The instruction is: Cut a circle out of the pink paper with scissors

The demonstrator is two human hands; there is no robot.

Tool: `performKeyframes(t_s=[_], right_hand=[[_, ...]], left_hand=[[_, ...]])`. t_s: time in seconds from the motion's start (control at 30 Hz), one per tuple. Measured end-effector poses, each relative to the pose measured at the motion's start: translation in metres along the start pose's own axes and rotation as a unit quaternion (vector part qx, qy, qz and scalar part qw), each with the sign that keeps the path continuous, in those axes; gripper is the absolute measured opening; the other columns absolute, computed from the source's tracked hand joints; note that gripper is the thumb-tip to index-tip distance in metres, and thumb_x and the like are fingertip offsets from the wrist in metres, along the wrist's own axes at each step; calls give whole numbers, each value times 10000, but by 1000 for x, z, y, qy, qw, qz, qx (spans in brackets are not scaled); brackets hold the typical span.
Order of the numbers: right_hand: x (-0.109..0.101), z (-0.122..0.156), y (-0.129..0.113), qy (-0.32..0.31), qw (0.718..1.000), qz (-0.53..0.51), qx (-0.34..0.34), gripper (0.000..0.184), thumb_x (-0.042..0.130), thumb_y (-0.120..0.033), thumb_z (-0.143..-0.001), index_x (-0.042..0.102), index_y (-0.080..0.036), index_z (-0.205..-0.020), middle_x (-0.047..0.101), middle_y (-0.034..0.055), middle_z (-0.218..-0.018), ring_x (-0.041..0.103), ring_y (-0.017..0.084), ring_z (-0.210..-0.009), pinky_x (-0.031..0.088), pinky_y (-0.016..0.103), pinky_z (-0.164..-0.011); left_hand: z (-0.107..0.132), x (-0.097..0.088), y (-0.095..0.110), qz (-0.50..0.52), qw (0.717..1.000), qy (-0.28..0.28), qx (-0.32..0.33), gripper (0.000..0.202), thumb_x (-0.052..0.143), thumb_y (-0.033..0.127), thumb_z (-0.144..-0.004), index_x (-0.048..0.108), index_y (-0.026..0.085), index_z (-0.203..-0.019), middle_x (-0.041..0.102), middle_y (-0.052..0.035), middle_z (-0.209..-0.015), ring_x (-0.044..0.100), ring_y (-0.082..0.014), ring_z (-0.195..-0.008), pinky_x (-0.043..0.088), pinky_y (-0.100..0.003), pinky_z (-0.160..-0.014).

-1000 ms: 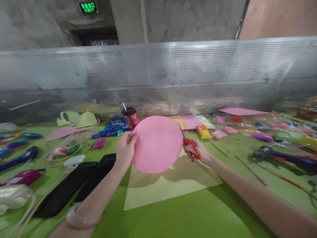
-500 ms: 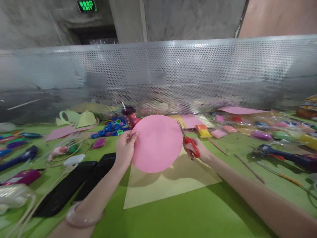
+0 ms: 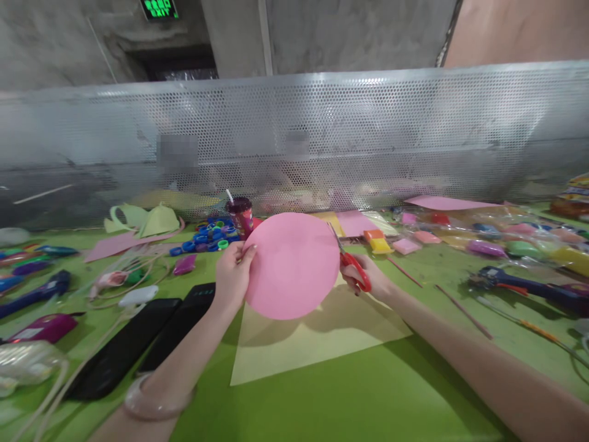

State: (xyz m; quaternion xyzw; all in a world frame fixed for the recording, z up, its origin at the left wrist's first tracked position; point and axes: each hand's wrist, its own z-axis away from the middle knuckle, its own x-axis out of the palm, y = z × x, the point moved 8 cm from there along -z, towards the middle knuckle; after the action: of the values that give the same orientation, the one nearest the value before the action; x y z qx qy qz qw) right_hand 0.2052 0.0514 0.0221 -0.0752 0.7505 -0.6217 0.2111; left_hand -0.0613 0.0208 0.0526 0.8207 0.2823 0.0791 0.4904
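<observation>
A round pink paper disc (image 3: 292,267) is held up in front of me, its face toward me. My left hand (image 3: 234,270) pinches its left edge between thumb and fingers. Around the red handles of a pair of scissors (image 3: 355,270) my right hand (image 3: 363,276) is closed, at the disc's right edge. The blades point up and touch or overlap that edge; whether paper lies between them I cannot tell. Below the disc, a pale yellow paper sheet (image 3: 294,353) lies flat on the green table (image 3: 350,399), partly hidden and shaded by the disc.
A dark cup with a straw (image 3: 240,216) stands behind the disc, beside several blue caps (image 3: 207,236). Two black slabs (image 3: 124,344) lie left. Coloured clay packets (image 3: 485,248) and a blue-handled tool (image 3: 534,288) lie right. A perforated metal screen (image 3: 322,135) borders the back.
Almost nothing differs. The scissor blades look slightly closer to the disc's right edge, and the view has shifted a little. Both hands keep their holds.
</observation>
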Motion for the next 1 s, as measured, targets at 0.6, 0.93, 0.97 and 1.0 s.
performKeyframes(t_s=[0.6,0.93,0.97,1.0], right_hand=[[1,0,2,1,1000,-1,12,115,487,-217,-679,392,-190,-621,386,-93,-398,358,54,-305,310,172,-296],[2,0,1,-3,1000,-3,10,110,477,-204,-681,384,-191,-623,369,-96,-400,340,48,-305,310,168,-298],[2,0,2,-3,1000,-3,9,111,479,-206,-681,386,-191,-624,371,-96,-402,341,48,-306,311,167,-298],[2,0,2,-3,1000,-4,9,112,479,-208,-681,385,-191,-622,372,-95,-404,342,48,-307,309,167,-297]], left_hand=[[1,0,2,0,1000,-1,-5,176,540,361,-745,562,187,-759,557,25,-649,503,-133,-613,351,-226,-573],[0,0,-1,8,1000,3,-9,188,551,375,-735,564,188,-755,561,24,-643,500,-131,-604,350,-226,-561],[0,0,-1,8,1000,3,-10,187,553,375,-734,563,189,-755,563,23,-646,500,-131,-606,351,-225,-562],[0,0,-1,8,1000,4,-11,185,553,373,-733,563,190,-755,566,23,-650,502,-131,-611,353,-226,-566]])
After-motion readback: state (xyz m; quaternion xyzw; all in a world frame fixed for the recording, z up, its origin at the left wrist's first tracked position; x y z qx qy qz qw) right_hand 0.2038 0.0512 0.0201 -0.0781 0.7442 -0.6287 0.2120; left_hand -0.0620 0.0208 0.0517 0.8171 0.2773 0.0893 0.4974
